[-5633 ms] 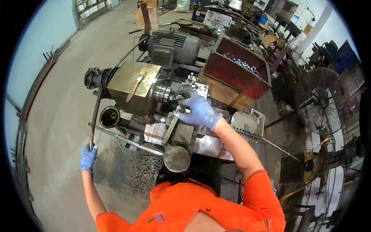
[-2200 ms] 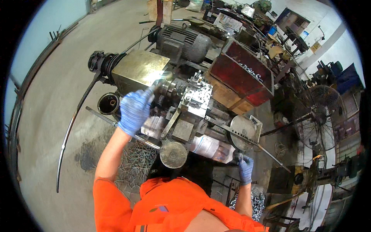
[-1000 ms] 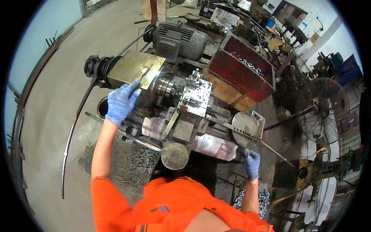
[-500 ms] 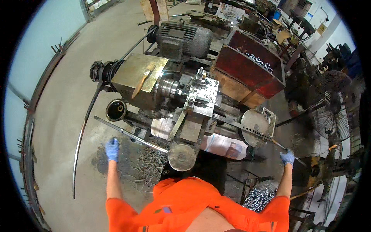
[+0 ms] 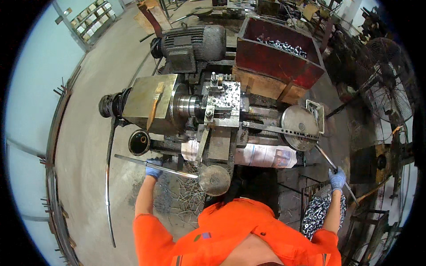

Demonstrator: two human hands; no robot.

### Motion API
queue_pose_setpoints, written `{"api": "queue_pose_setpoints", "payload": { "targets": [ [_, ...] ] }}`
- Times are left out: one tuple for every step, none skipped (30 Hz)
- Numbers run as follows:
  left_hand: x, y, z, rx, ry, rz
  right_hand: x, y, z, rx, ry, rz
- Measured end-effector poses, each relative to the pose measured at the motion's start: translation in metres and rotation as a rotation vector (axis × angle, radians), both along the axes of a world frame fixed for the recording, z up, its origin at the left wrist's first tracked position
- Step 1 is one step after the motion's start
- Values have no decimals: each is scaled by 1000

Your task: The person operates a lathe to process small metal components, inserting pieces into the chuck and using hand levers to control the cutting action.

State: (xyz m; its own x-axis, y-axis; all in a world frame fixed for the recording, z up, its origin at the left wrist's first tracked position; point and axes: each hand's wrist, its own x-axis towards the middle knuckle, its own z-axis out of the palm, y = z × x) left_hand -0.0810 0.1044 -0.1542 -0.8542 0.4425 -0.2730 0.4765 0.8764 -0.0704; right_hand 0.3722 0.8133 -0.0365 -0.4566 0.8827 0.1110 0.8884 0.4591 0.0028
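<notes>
My left hand (image 5: 153, 170), in a blue glove, is closed around a long metal lever (image 5: 177, 171). The lever runs to a round metal disc (image 5: 214, 180) at the machine's front. My right hand (image 5: 337, 179), gloved alike, grips a slanting lever rod (image 5: 326, 155). That rod leads up to a larger disc (image 5: 300, 127) crossed by a perforated flat bar (image 5: 279, 129). Between the hands stands a lathe-like machine with a round spindle (image 5: 189, 106) facing a chip-strewn tool block (image 5: 225, 103). A wooden-handled brush (image 5: 153, 108) lies on the headstock cover (image 5: 135, 99).
A red metal bin (image 5: 277, 62) of small metal parts stands behind on a wooden support. More parts fill a basket (image 5: 316, 216) below my right arm. A motor (image 5: 194, 46) sits at the back, a fan (image 5: 386, 84) at right. Metal shavings (image 5: 188, 201) litter the floor.
My left hand has moved up and right from beside the lever onto it. My right hand stays on its rod, which has swung slightly. The whole view has shifted.
</notes>
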Motion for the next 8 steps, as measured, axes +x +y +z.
{"api": "queue_pose_setpoints", "payload": {
  "targets": [
    [-1, 5, 25, -40, -12, -30, 6, -3, 2, 2, 1, -10],
    [-6, -4, 12, -21, 15, -62, 11, -6, 6, 3, 2, -17],
    [-4, -9, 6, -46, 29, -34, 18, -10, 7, 5, 3, -23],
    [-5, -10, 2, -68, 45, -14, 45, 11, -6, -49, 25, -43],
    [1, -17, 2, -97, 62, 22, 46, 8, 6, -105, -29, -145],
    [1, -24, 2, -101, 32, 60, 57, 14, 8, -131, -89, -206],
    [0, -34, 0, -95, 2, 102, 73, 20, 10, -147, -148, -264],
    [2, -44, -4, -80, -37, 147, 87, 23, 9, -146, 137, -50]
  ]
}}
